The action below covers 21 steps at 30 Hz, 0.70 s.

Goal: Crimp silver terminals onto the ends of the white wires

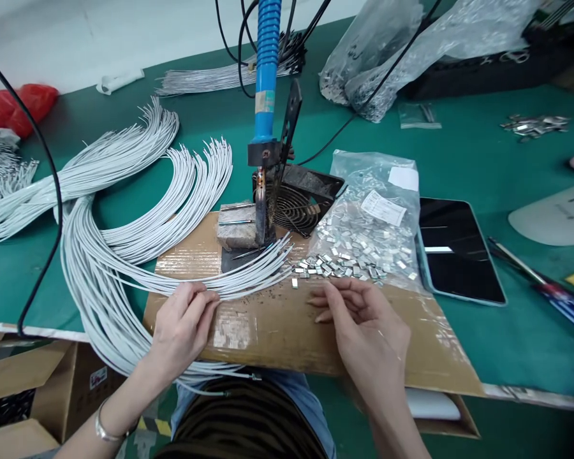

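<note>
Dark striped shirt (243, 424) fills the bottom edge, and just beyond it a cardboard sheet (287, 347) lies on the green desk (469, 143). White insulated wires (253, 279) sweep across the sheet in a curved bundle, their tips fanned just in front of the soldering iron (266, 83). The left hand (187, 313) has thumb and fingers pinched together at the bundle's lower edge; how many strands it grips cannot be told. The right hand (363, 322) is half open with fingers loosely curled, nothing visible in it, near the small metal clips (320, 264) spilling from a clear plastic bag (387, 239).

Each wire should be light, springy and smooth enough to slide against its neighbours; a pinch close behind the tip would steady it best, since the far length would whip about. The clips look rigid, tiny and slick, so fingertips on opposite sides suit them.
</note>
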Each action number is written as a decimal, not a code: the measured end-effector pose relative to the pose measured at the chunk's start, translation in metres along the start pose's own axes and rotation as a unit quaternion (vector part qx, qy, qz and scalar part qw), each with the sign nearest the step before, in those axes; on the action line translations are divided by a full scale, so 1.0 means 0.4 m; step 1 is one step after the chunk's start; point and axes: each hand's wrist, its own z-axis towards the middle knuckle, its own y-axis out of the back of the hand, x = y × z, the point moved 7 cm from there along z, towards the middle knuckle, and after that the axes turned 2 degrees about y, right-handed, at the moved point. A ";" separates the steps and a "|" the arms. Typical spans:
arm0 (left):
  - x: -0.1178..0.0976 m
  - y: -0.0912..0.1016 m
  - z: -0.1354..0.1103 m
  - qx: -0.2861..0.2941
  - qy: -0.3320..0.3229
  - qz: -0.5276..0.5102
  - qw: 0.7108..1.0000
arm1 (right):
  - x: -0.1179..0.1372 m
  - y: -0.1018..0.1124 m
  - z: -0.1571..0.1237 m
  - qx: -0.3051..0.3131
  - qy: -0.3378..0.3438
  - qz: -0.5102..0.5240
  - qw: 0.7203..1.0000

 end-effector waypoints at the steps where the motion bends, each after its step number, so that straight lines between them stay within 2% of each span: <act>1: 0.000 0.018 0.002 0.006 -0.008 -0.008 1.000 | -0.004 0.000 -0.001 -0.002 -0.005 0.019 1.000; 3: -0.003 0.050 0.007 0.047 -0.005 -0.051 0.998 | -0.006 0.002 -0.001 -0.011 -0.012 0.045 0.999; 5: -0.017 0.054 0.007 0.160 0.016 -0.135 0.978 | -0.002 0.007 -0.003 -0.024 -0.012 0.064 0.998; 8: -0.064 0.027 -0.007 0.332 0.046 -0.192 0.922 | 0.010 0.016 -0.008 -0.045 -0.006 0.091 0.995; 10: -0.108 0.002 -0.010 0.395 0.055 -0.258 0.880 | 0.018 0.022 -0.016 -0.057 -0.003 0.109 0.992; 11: -0.121 -0.011 -0.005 0.397 0.081 -0.297 0.865 | 0.021 0.023 -0.023 -0.058 -0.003 0.118 0.991; 13: -0.121 -0.035 0.012 0.347 0.171 -0.378 0.841 | 0.029 0.019 -0.038 -0.047 -0.005 0.133 0.990; 16: -0.097 -0.070 0.017 0.271 0.303 -0.499 0.765 | 0.046 -0.005 -0.070 0.010 -0.014 0.144 0.989; 18: -0.084 -0.082 0.018 0.239 0.337 -0.547 0.728 | 0.064 -0.030 -0.094 0.063 -0.020 0.147 0.987; 21: -0.071 -0.086 0.020 0.211 0.348 -0.578 0.708 | 0.098 -0.061 -0.125 0.114 -0.025 0.152 0.981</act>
